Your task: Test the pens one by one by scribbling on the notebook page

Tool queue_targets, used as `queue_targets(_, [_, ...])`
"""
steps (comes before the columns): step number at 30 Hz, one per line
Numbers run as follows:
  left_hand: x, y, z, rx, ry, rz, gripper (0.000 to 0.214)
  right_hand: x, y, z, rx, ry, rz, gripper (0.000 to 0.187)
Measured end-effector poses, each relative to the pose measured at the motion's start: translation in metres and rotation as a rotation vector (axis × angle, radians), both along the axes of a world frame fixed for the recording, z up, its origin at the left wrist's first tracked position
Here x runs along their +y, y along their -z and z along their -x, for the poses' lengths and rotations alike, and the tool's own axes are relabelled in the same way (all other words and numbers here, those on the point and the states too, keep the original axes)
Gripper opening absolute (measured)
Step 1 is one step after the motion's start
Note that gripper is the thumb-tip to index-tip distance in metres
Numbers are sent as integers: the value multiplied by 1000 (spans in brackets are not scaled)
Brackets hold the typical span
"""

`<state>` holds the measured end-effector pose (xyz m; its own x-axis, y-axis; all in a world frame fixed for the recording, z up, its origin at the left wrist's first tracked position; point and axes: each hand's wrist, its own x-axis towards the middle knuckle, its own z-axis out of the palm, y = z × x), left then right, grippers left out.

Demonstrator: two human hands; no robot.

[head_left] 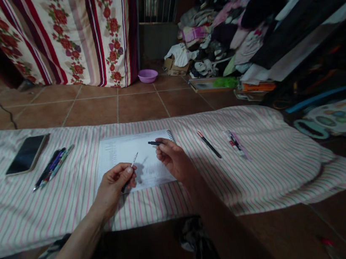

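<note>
Notebook (132,160) writing too faint.

A thin pen refill (134,159), pale and translucent with a fine tip, sticks up at a slant from the left hand (116,185), its tip pointing up and to the right above the notebook page (125,152). A short black pen cap (154,143) lies almost level, pinched at its right end by the fingertips of the right hand (173,159). The two pieces are apart, both over the open spiral notebook.
</note>
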<state>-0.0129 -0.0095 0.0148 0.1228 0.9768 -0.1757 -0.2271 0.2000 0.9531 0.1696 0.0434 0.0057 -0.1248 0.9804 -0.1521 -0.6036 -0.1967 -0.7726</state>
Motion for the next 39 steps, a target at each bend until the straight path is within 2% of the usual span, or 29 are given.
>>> queue_targets(9, [1, 2, 0, 89, -36, 29, 22, 0, 12, 2, -280, 86, -144, 22])
queue_targets(13, [1, 4, -1, 84, -37, 47, 24, -1, 10, 2, -483, 92, -205, 25])
queue_targets(16, [2, 5, -1, 89, -30, 56, 24, -2, 7, 4, -544, 79, -240, 25])
queue_targets(19, [2, 6, -2, 96, -25, 59, 24, -3, 6, 6, -512, 66, -242, 28])
queue_targets(25, [2, 5, -3, 97, -29, 66, 25, -2, 7, 7, -359, 56, -149, 34])
queue_targets(31, [2, 7, -3, 97, -38, 72, 26, -4, 5, 9, -220, 53, -36, 27])
queue_targets(39, [1, 10, -6, 146, -6, 69, 26, -6, 0, 9, -240, 78, -62, 26])
